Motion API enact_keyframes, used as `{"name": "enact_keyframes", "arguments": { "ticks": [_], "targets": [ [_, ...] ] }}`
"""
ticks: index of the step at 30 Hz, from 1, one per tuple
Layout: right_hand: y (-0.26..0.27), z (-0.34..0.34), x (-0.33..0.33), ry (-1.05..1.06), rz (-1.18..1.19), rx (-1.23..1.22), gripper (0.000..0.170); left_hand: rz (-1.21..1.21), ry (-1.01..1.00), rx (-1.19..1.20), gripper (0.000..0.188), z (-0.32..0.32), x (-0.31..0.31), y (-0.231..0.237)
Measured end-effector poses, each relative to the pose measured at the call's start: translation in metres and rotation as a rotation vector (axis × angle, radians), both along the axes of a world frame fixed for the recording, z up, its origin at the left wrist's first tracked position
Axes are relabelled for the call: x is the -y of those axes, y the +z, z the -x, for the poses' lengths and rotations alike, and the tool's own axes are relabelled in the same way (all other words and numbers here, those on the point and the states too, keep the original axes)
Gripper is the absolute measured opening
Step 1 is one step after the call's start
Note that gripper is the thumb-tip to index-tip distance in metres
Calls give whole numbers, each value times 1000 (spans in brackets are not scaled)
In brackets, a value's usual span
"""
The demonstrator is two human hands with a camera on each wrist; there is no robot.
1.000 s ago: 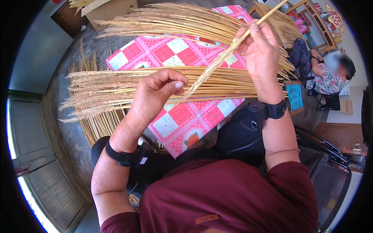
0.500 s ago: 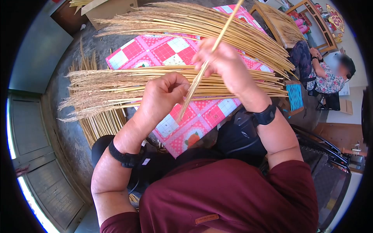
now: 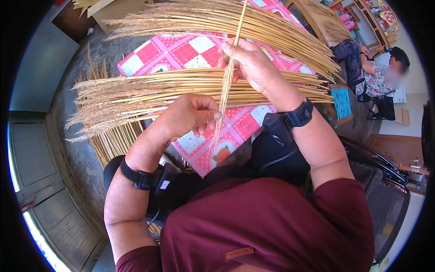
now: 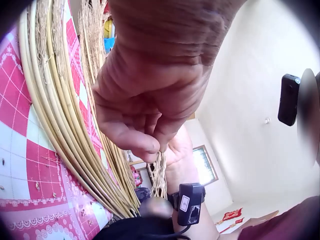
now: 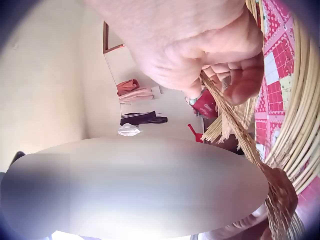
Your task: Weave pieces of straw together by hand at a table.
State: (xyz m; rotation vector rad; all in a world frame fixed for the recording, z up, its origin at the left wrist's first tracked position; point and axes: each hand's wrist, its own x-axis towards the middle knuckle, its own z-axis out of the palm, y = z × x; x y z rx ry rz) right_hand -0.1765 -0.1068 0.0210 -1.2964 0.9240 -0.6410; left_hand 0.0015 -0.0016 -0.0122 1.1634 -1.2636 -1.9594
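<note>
A single reed stalk (image 3: 242, 20) with a feathery seed head (image 3: 228, 81) stands nearly upright in the head view, seed head downward. My right hand (image 3: 249, 63) grips it where stalk meets seed head, thumb on the near side. Lower down, my left hand (image 3: 192, 113) pinches the strands between thumb and index finger. The left wrist view shows this pinch, with dry strands (image 4: 158, 175) hanging below the fingertips. In the right wrist view the seed head (image 5: 235, 120) slants from my right hand (image 5: 210, 50) down to the left.
Two bundles of reeds, a nearer one (image 3: 181, 86) and a farther one (image 3: 213, 20), lie on a pink checked cloth (image 3: 199, 47). More cut stalks (image 3: 120, 140) are at lower left. A seated person (image 3: 378, 75) and a blue-strapped stool (image 3: 341, 103) are at right.
My right hand has moved left and down, and the stalk has swung from slanting to nearly upright. My left hand has shifted slightly right and down and now pinches the strands.
</note>
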Motion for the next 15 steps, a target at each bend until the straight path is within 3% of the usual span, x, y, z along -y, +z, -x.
{"name": "enact_keyframes", "arguments": {
  "ticks": [5, 15],
  "targets": [
    [-10, -8, -20, 382, -190, -238, 30, -31, 188, -19, 12, -4, 1, 3],
    [-14, -4, -27, 411, -323, -341, 25, -160, 178, -78, 15, -11, -5, -5]
  ]
}}
